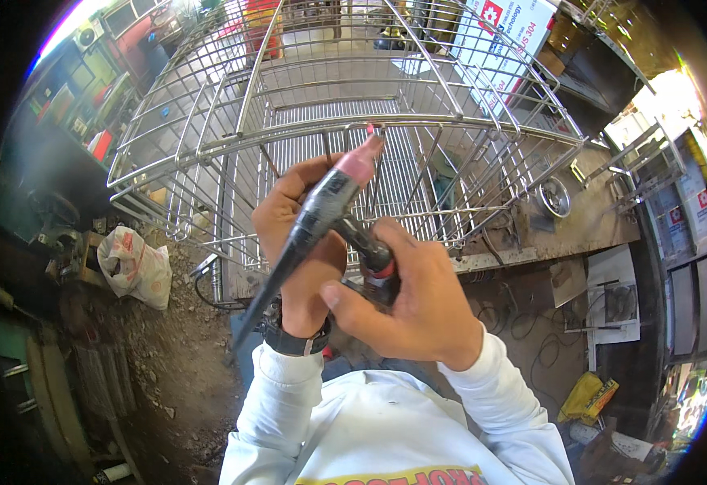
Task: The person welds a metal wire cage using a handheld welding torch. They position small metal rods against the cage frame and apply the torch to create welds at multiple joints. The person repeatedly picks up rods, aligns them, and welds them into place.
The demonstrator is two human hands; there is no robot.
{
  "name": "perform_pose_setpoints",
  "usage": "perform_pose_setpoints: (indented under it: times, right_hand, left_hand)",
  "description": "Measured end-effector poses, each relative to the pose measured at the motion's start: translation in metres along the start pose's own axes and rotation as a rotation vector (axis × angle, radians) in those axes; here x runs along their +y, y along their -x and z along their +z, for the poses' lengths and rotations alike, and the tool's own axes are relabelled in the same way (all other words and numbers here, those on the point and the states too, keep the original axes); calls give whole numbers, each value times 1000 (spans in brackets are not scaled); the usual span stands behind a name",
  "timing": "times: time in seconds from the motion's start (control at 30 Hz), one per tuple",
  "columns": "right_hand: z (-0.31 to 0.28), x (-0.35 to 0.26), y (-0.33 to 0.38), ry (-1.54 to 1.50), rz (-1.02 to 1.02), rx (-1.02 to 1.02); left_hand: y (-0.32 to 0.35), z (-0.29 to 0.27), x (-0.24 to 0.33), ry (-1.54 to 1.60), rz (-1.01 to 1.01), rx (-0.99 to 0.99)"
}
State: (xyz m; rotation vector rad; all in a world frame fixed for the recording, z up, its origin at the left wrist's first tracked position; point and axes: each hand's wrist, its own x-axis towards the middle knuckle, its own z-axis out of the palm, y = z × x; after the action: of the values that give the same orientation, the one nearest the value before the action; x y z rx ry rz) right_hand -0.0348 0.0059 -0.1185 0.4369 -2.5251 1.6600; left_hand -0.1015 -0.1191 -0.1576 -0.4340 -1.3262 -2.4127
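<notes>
My right hand [422, 303] is closed around the handle of a TIG welding torch [318, 206]. The torch has a black body, a pink nozzle pointing up and away, and a long black tapered back cap slanting down to the left. Behind the torch head, my left hand [276, 218] has its fingers curled in; the torch covers part of it, so what it grips is hidden. A large wire basket [438, 123] of bare metal rods stands just beyond both hands. The nozzle tip overlaps its near top rod in view; contact cannot be made out.
The basket rests on a workbench [499, 259]. On the bench's right lies a round metal dish [553, 196]. A white sack [135, 267] sits on the dirt floor at left. Cables and a yellow bag [589, 398] lie at lower right. Printed sheet panels [503, 44] stand behind.
</notes>
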Motion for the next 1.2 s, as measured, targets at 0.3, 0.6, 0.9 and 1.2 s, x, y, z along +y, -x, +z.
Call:
perform_pose_setpoints:
  times: [0.3, 0.6, 0.9, 1.2]
  right_hand:
    - [10, 3, -9, -67, 57, 17]
    - [6, 6, -12, -58, 56, -2]
    - [6, 6, -11, -33, 47, -9]
    - [15, 19, -10, -37, -54, 79]
  left_hand:
    - [-2, 11, 3, -598, 93, 52]
    - [2, -12, 0, -711, 56, -147]
    - [-2, 12, 10, -555, -159, 77]
    - [2, 10, 9, -549, -156, 61]
